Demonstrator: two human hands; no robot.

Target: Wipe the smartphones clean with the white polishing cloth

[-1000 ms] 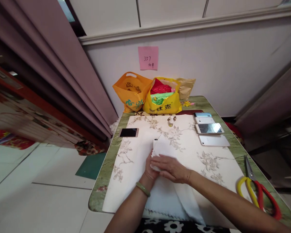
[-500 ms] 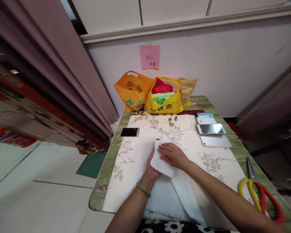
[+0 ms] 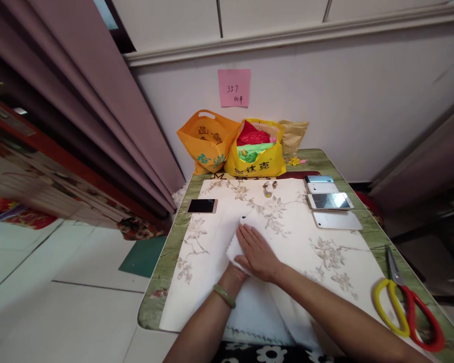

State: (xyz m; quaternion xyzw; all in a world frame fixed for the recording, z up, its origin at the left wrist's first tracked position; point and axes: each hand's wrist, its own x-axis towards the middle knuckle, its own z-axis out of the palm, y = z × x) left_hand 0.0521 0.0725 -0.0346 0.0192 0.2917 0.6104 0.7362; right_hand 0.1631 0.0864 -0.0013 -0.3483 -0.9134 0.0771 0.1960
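My left hand (image 3: 235, 272), with a green bangle at its wrist, is under a white phone (image 3: 243, 218) and supports it; its fingers are mostly hidden. A white cloth (image 3: 232, 248) with a zigzag edge covers most of the phone, whose camera end sticks out at the top. Flat on the cloth lies my right hand (image 3: 258, 254), fingers stretched out and pressing it against the phone. Below the hands, a larger white cloth (image 3: 255, 307) spreads down to the table's near edge.
Several phones (image 3: 331, 201) lie at the right and a dark-screened phone (image 3: 202, 205) at the left. Scissors (image 3: 399, 282) rest near the right edge. An orange bag (image 3: 210, 143), a yellow bag (image 3: 255, 161) and a small ornament (image 3: 268, 189) stand farther back.
My right hand has moved left and slightly down over the phone, its fingers now flatter. The small cloth has shifted left, covering more of the phone's side.
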